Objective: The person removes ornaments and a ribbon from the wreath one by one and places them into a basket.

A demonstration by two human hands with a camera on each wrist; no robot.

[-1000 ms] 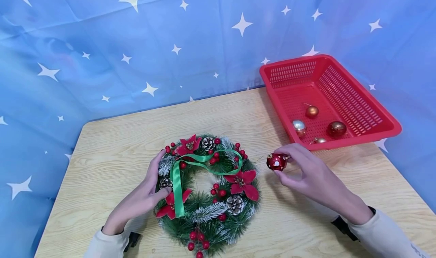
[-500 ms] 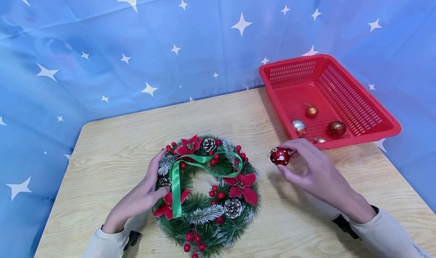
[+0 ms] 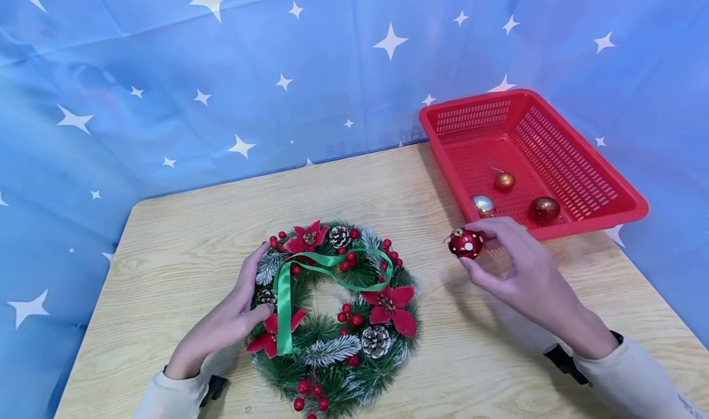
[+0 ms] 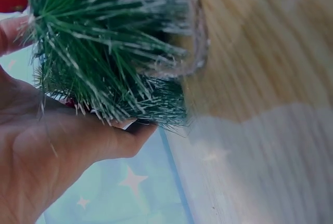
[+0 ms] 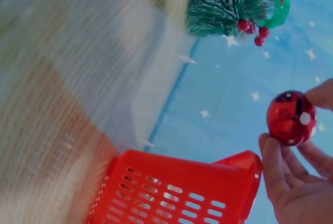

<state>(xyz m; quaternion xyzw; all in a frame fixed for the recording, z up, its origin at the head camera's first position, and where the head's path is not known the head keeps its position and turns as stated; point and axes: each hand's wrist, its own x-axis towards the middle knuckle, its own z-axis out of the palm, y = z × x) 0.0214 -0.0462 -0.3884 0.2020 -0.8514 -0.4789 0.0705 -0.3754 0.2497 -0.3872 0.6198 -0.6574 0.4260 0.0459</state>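
A green Christmas wreath (image 3: 327, 360) lies on the wooden table, trimmed with red poinsettias, berries, pinecones and a loop of green ribbon (image 3: 284, 308). My left hand (image 3: 227, 327) grips its left rim, thumb on top and fingers around the outer side. In the left wrist view, pine needles (image 4: 99, 42) cover part of those fingers. To the right of the wreath, my right hand (image 3: 526, 277) pinches a red bauble (image 3: 464, 244) with white dots between thumb and fingers, held above the table. The right wrist view shows the bauble (image 5: 291, 119) at the fingertips, apart from the wreath.
A red plastic basket (image 3: 587, 227) with slotted walls stands at the back right, close beyond my right hand. Inside it lie a silver bauble (image 3: 484, 205), a small gold bauble (image 3: 504, 181) and a brown bauble (image 3: 545, 208). A blue star-patterned cloth (image 3: 327, 62) hangs behind the table.
My right hand has moved right and slightly toward the basket with the red bauble, away from the wreath. The wreath has turned slightly clockwise; my left hand keeps its hold.
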